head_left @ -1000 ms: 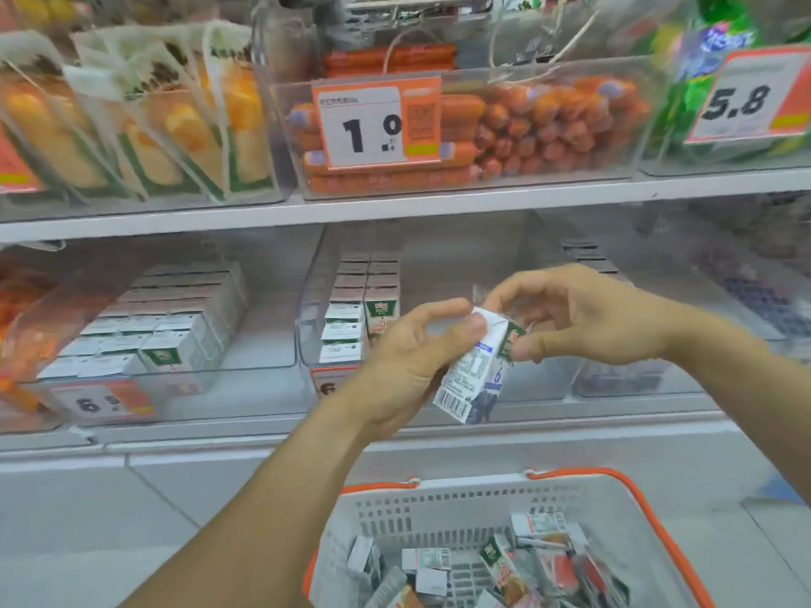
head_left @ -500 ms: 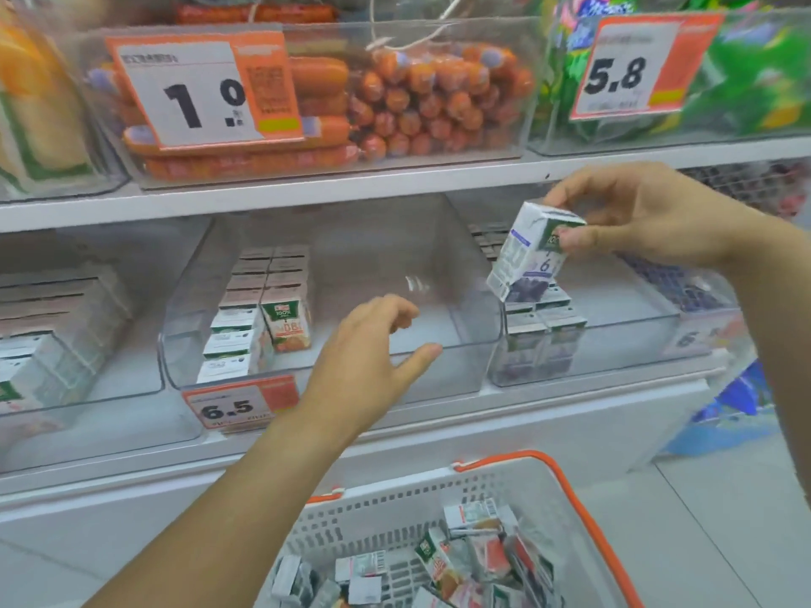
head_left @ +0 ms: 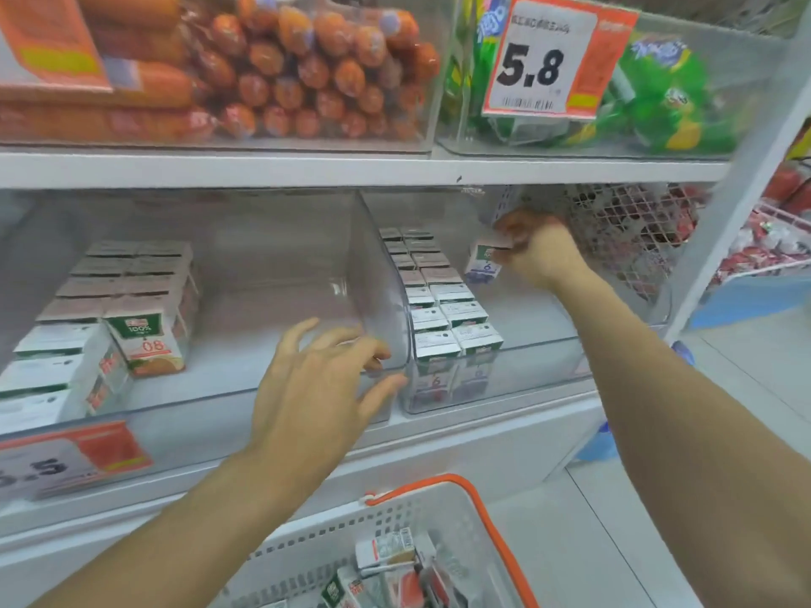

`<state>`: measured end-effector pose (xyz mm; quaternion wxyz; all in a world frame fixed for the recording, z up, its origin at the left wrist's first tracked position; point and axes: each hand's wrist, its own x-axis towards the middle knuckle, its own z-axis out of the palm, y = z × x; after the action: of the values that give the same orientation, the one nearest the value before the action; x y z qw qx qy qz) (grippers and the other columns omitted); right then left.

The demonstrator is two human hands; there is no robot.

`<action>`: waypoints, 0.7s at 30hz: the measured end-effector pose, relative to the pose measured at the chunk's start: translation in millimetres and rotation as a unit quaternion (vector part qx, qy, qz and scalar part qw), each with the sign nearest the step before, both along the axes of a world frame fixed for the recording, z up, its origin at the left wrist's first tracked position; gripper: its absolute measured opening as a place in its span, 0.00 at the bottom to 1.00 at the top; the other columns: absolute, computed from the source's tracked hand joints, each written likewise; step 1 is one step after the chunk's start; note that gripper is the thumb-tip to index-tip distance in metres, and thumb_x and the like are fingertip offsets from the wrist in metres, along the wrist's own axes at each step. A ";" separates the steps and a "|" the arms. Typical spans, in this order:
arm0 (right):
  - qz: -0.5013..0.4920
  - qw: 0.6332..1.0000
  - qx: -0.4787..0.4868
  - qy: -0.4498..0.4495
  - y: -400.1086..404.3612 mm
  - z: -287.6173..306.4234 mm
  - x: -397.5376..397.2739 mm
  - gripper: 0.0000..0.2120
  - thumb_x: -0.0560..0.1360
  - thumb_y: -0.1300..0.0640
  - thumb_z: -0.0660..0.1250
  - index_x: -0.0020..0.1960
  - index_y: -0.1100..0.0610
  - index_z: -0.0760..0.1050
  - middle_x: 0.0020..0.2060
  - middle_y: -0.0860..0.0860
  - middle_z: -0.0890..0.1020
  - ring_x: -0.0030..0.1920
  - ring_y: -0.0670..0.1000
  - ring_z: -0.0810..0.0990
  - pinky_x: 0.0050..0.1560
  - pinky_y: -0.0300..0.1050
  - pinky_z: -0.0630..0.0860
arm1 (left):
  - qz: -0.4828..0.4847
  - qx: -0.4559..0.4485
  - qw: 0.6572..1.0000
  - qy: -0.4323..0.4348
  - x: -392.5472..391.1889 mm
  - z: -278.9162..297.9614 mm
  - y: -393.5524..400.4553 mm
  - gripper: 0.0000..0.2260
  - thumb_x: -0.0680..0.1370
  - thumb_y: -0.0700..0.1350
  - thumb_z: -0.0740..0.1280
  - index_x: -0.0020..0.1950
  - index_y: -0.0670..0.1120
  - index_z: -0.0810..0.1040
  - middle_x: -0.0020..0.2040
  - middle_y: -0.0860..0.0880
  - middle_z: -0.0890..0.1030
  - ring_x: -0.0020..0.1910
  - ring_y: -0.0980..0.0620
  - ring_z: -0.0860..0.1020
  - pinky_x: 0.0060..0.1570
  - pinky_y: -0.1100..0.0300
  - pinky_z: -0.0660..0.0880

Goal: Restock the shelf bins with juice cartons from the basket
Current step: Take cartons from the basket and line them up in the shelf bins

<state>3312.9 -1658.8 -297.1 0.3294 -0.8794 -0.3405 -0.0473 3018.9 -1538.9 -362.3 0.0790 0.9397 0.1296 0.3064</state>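
While right hand (head_left: 533,252) fingers pinching a carton (head_left: 482,263) inside right bin (head_left: 548,366), left hand (head_left: 316,379) fingers spread, empty.

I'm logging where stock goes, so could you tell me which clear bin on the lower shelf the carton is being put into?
The right-hand bin, holding two rows of purple cartons. The right hand holds the carton deep inside it; the left bin holds orange cartons.

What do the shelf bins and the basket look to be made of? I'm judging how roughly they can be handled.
Right shelf bin: clear, glossy hard plastic by the look; cartons show through its wall, and its rounded edges catch glare.
Basket: white, matte moulded plastic, its wall perforated with square holes; the orange rim looks plastic too, though that is less certain.
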 end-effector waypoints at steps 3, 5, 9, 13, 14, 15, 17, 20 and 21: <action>-0.006 0.999 -0.039 0.022 34.2 -2.2 20.9 0.17 0.74 0.60 0.73 0.61 0.56 0.76 0.52 0.51 0.78 0.50 0.52 0.78 0.44 0.35 0.70 | -0.009 0.021 1.000 0.015 1.3 0.9 0.5 0.15 0.76 0.62 0.60 0.44 0.55 0.81 0.39 0.59 0.82 0.45 0.56 0.79 0.54 0.58 0.68; -0.009 0.998 -0.057 0.028 55.0 -8.1 32.8 0.16 0.74 0.59 0.72 0.61 0.54 0.75 0.50 0.48 0.76 0.51 0.51 0.78 0.49 0.38 0.71 | -0.020 0.027 0.999 0.023 2.0 1.2 2.0 0.16 0.77 0.62 0.57 0.43 0.56 0.81 0.39 0.60 0.80 0.45 0.56 0.78 0.48 0.59 0.67; 0.028 0.993 -0.012 0.115 79.7 -32.4 50.1 0.15 0.74 0.64 0.72 0.56 0.52 0.72 0.47 0.55 0.79 0.50 0.59 0.81 0.43 0.46 0.76 | -0.014 0.058 0.998 0.023 2.4 0.3 2.1 0.18 0.77 0.61 0.56 0.39 0.55 0.81 0.37 0.60 0.79 0.44 0.55 0.78 0.45 0.58 0.68; 0.020 0.991 -0.007 0.131 77.7 -40.6 52.0 0.20 0.73 0.60 0.74 0.61 0.51 0.70 0.53 0.56 0.79 0.53 0.58 0.81 0.46 0.49 0.80 | -0.015 0.068 0.997 0.023 4.0 0.7 2.2 0.18 0.77 0.60 0.57 0.37 0.55 0.80 0.34 0.60 0.79 0.43 0.55 0.78 0.42 0.59 0.72; 0.021 0.990 -0.002 0.141 71.9 -37.7 50.7 0.22 0.74 0.61 0.73 0.63 0.53 0.69 0.54 0.55 0.78 0.53 0.58 0.80 0.48 0.49 0.79 | -0.017 0.069 0.997 0.022 3.5 1.0 2.4 0.18 0.76 0.60 0.57 0.36 0.55 0.81 0.34 0.60 0.79 0.43 0.56 0.78 0.40 0.59 0.73; 0.018 0.990 -0.001 0.143 63.8 -32.5 46.4 0.22 0.74 0.63 0.72 0.65 0.54 0.68 0.55 0.55 0.77 0.54 0.57 0.80 0.49 0.49 0.78 | -0.019 0.071 0.997 0.020 3.3 0.7 2.6 0.18 0.76 0.60 0.57 0.36 0.55 0.81 0.34 0.60 0.79 0.42 0.56 0.78 0.39 0.59 0.74; 0.007 0.992 0.023 0.120 42.1 -17.9 32.3 0.19 0.75 0.66 0.69 0.63 0.56 0.70 0.56 0.54 0.76 0.52 0.55 0.78 0.49 0.45 0.77 | -0.016 0.072 0.997 0.018 2.6 -0.3 2.6 0.18 0.76 0.60 0.57 0.36 0.55 0.80 0.34 0.60 0.78 0.42 0.56 0.78 0.39 0.59 0.74; 0.047 0.992 0.092 0.071 0.5 5.9 -13.0 0.12 0.74 0.70 0.67 0.50 0.55 0.77 0.50 0.55 0.80 0.47 0.55 0.80 0.42 0.36 0.76 | 0.000 0.072 0.997 0.016 1.3 -0.8 1.8 0.18 0.76 0.62 0.56 0.37 0.54 0.80 0.35 0.59 0.79 0.42 0.55 0.78 0.42 0.59 0.69; 0.055 0.993 0.090 0.045 -13.6 14.0 -35.1 0.10 0.74 0.68 0.68 0.49 0.54 0.78 0.47 0.52 0.82 0.46 0.53 0.81 0.43 0.34 0.76 | 0.003 0.066 0.998 0.006 0.5 -0.4 1.1 0.18 0.76 0.62 0.57 0.38 0.54 0.80 0.36 0.58 0.79 0.43 0.53 0.78 0.43 0.59 0.66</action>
<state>3277.8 -1672.4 -283.2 0.4245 -0.8274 -0.3672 -0.0203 3019.4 -1537.8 -362.6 0.0152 0.9443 0.1125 0.3088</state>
